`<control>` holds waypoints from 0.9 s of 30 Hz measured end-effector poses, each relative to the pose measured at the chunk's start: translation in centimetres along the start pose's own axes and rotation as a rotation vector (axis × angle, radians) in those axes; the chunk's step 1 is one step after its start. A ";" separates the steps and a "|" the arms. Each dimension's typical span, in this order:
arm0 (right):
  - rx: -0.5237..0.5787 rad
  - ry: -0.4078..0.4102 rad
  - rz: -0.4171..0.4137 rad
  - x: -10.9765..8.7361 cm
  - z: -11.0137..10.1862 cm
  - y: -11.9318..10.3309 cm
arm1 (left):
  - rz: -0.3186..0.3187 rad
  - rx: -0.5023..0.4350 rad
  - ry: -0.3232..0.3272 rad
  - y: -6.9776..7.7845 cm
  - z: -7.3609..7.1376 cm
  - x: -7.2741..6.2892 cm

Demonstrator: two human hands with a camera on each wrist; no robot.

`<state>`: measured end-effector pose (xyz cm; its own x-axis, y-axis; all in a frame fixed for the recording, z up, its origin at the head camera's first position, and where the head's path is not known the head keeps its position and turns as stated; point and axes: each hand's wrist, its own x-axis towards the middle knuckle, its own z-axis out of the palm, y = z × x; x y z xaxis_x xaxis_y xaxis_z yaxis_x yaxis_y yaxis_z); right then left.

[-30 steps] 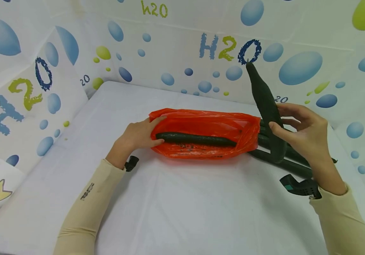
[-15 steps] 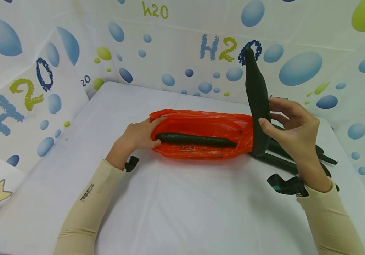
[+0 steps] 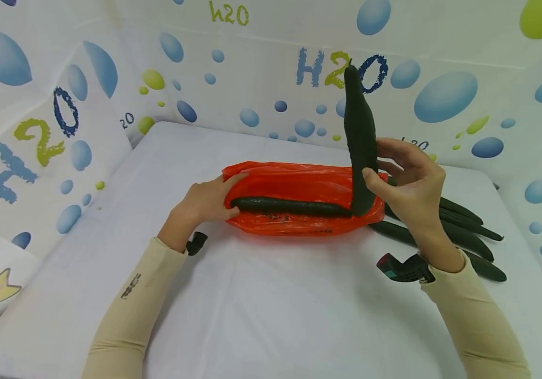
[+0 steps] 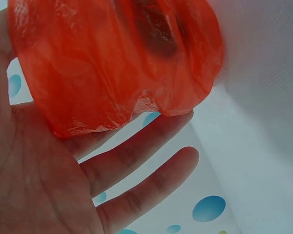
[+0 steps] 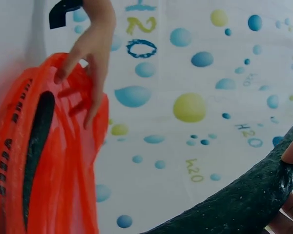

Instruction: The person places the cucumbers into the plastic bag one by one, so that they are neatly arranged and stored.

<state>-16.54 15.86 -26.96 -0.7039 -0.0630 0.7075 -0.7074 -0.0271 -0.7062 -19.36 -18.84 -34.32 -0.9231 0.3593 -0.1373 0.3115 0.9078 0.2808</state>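
A red plastic bag (image 3: 299, 181) lies lengthwise on the white table with its mouth facing up. One dark green cucumber (image 3: 290, 206) rests inside it. My left hand (image 3: 207, 200) spans the bag's left end, thumb at the near rim. In the left wrist view, the fingers (image 4: 136, 151) stretch out nearly straight beside the red plastic (image 4: 78, 73). My right hand (image 3: 408, 181) grips another cucumber (image 3: 361, 126) between thumb and fingers. That cucumber stands steeply upright, its lower end overlapping the bag's right part in the head view. The right wrist view shows its bumpy skin (image 5: 239, 200) up close.
Several more cucumbers (image 3: 465, 237) lie side by side on the table at the right, partly hidden by my right hand and forearm. A white backdrop (image 3: 261, 79) with blue and green drops rises behind and to the left of the table (image 3: 290, 305).
My right hand has carried its cucumber leftward from over the pile to the bag's right part, turning it more upright. The left hand, the bag and the cucumber inside have stayed in place.
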 end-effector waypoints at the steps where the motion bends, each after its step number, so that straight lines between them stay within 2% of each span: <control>1: -0.005 -0.012 -0.001 -0.1 0.2 0.2 | 0.000 -0.001 -0.003 0.0 0.0 0.0; 12: -0.022 -0.127 -0.040 -1.6 2.5 3.0 | -0.018 0.004 -0.014 0.0 -0.1 -0.1; 18: -0.045 -0.224 0.008 -2.3 3.2 4.6 | -0.021 -0.002 -0.012 0.0 -0.2 -0.2; 22: -0.096 -0.303 0.045 -2.8 3.2 5.4 | -0.014 0.001 -0.011 -0.1 -0.2 -0.2; 27: -0.177 -0.388 0.036 -3.1 3.4 6.3 | -0.018 0.007 -0.003 -0.2 -0.3 -0.3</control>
<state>-18.62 12.49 -33.67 -0.6759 -0.4323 0.5969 -0.7069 0.1515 -0.6909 -19.22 -19.17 -34.07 -0.9278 0.3435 -0.1455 0.2965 0.9157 0.2712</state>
